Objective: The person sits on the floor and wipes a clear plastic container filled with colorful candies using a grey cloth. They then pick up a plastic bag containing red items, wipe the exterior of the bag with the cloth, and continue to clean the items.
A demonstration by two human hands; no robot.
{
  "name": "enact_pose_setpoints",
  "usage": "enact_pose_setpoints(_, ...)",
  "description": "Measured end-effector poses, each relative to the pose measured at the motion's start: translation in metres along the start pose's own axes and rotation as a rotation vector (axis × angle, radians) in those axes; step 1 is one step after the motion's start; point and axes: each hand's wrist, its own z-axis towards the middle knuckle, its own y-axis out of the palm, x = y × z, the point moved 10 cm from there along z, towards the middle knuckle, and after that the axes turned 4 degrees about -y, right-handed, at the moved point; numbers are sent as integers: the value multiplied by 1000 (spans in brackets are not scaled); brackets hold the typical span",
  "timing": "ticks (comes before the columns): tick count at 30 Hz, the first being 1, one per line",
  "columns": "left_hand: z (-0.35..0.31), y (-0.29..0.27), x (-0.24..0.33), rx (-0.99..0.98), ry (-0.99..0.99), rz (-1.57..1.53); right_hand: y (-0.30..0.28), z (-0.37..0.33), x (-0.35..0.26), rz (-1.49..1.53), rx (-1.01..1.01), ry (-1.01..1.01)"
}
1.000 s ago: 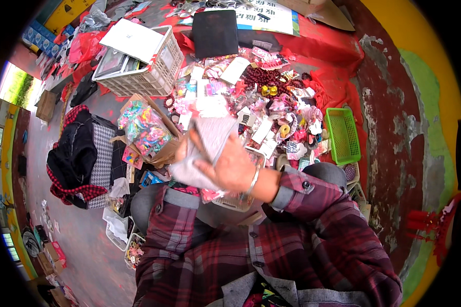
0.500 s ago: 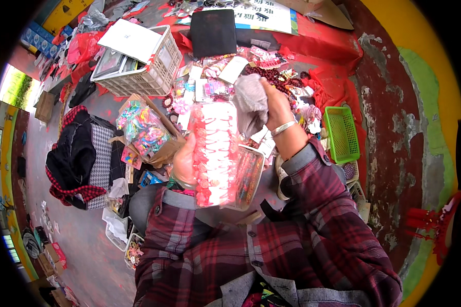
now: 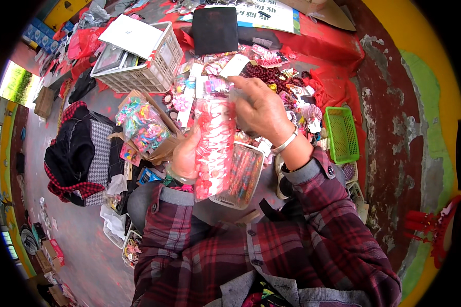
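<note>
Our left hand (image 3: 186, 157) grasps the red-and-white packet (image 3: 215, 148); we cannot tell if our right hand (image 3: 266, 111), beside it, grips anything. Handling seems unfinished, packet not yet set down.

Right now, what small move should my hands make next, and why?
Perhaps steady the red-and-white pack by its upper right edge with your right hand: your left hand holds only its left side, and the right is beside that edge.
</note>
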Motion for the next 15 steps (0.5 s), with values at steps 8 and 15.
enact_pose_setpoints(8,3,13,-2,-8,11,51,15,-8,10,25,-91,95)
enact_pose_setpoints(15,3,19,-1,-26,41,69,2,-15,-24,-201,157,-170)
